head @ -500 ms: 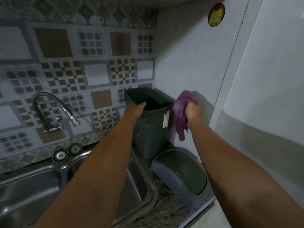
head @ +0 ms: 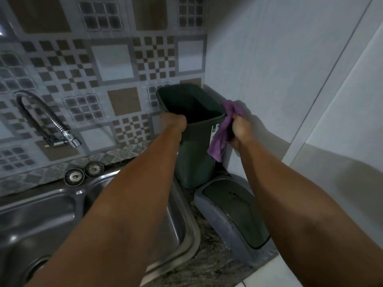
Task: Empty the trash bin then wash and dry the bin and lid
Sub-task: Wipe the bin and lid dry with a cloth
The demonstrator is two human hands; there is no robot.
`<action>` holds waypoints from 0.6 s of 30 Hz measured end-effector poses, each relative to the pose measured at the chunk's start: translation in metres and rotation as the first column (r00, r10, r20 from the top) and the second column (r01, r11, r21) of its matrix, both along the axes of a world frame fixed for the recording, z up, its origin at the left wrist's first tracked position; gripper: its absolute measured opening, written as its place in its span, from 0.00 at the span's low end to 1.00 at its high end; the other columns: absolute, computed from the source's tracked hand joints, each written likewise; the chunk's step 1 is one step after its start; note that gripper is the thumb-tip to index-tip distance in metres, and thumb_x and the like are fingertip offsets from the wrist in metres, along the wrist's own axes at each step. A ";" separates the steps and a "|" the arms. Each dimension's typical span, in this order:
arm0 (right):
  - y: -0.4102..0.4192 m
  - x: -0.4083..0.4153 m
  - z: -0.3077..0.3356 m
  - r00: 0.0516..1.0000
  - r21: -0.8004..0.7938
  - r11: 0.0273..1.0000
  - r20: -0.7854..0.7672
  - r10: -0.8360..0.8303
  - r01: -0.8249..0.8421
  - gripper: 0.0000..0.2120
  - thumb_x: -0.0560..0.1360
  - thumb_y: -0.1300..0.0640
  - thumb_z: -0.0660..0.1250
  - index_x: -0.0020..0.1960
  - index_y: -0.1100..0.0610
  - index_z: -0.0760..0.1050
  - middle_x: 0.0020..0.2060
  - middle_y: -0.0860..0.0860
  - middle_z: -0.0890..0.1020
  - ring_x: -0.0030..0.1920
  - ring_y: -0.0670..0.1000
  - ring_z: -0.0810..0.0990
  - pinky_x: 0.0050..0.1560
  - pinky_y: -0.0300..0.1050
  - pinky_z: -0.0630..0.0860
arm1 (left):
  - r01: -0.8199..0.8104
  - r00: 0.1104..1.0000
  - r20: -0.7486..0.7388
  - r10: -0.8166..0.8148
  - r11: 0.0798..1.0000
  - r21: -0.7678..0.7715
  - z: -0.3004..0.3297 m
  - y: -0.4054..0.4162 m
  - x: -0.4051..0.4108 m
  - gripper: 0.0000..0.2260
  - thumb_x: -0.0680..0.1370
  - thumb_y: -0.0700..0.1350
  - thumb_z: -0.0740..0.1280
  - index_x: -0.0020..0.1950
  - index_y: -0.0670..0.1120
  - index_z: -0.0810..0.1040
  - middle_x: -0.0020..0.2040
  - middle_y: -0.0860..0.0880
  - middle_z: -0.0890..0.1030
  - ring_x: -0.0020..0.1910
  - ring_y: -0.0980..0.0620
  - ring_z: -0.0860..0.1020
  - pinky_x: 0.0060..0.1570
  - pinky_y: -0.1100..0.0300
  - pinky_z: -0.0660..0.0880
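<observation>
The dark green bin is standing upright on the desk in the corner beside the sink, its long axis vertical and its open mouth facing up. The left hand is gripping its near rim with curled fingers, while the right hand is clutching a purple cloth against the bin's right side. The grey lid is lying on the desk just in front of the bin.

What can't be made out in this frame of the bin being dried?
- Head view: the bin floor is lost in dark shadow; wetness unreadable.
- The bin's label sits behind the purple cloth held by the right hand.
- Left hand fingers fold over the rim.
- The sink is cut by the frame edge.
</observation>
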State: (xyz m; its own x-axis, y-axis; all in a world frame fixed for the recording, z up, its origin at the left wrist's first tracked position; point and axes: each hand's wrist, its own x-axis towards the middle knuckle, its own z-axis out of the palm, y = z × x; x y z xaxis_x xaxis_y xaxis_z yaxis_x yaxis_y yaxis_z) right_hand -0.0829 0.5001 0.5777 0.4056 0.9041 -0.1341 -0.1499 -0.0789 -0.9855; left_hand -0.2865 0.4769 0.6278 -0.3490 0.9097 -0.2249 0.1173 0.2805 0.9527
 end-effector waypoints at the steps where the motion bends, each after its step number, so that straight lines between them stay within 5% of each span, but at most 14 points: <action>1: -0.009 -0.006 0.008 0.998 0.027 0.999 -0.043 0.046 -0.045 0.20 0.76 0.48 0.65 0.64 0.57 0.80 0.49 0.55 0.84 0.49 0.56 0.83 0.53 0.56 0.82 | -0.015 1.000 -0.007 0.015 1.000 0.020 0.006 -0.007 -0.002 0.19 0.78 0.39 0.65 0.70 0.43 0.70 0.58 0.41 0.79 0.53 0.41 0.78 0.56 0.38 0.80; 5: -0.021 -0.020 0.027 0.979 0.033 0.996 -0.185 0.088 -0.083 0.17 0.83 0.50 0.60 0.61 0.59 0.82 0.52 0.61 0.85 0.47 0.57 0.85 0.40 0.46 0.80 | -0.010 0.998 -0.067 0.016 0.996 0.089 0.031 -0.030 -0.012 0.17 0.80 0.37 0.61 0.69 0.43 0.70 0.53 0.44 0.76 0.48 0.46 0.76 0.55 0.44 0.81; 11: -0.078 -0.037 0.073 0.986 0.049 0.994 -0.134 0.103 -0.097 0.19 0.84 0.50 0.59 0.66 0.60 0.79 0.61 0.64 0.83 0.55 0.61 0.85 0.40 0.46 0.80 | 0.019 0.998 -0.065 -0.007 0.982 0.188 0.068 -0.082 -0.037 0.16 0.82 0.37 0.61 0.70 0.43 0.73 0.55 0.45 0.77 0.53 0.47 0.76 0.59 0.48 0.79; 18: -0.195 -0.063 0.110 0.978 0.078 0.995 -0.194 0.071 -0.057 0.13 0.84 0.50 0.60 0.51 0.52 0.82 0.35 0.51 0.84 0.35 0.50 0.81 0.27 0.36 0.72 | 0.090 0.995 -0.061 -0.077 0.965 0.248 0.103 -0.185 -0.075 0.06 0.82 0.38 0.61 0.57 0.43 0.75 0.53 0.43 0.79 0.43 0.49 0.76 0.47 0.50 0.79</action>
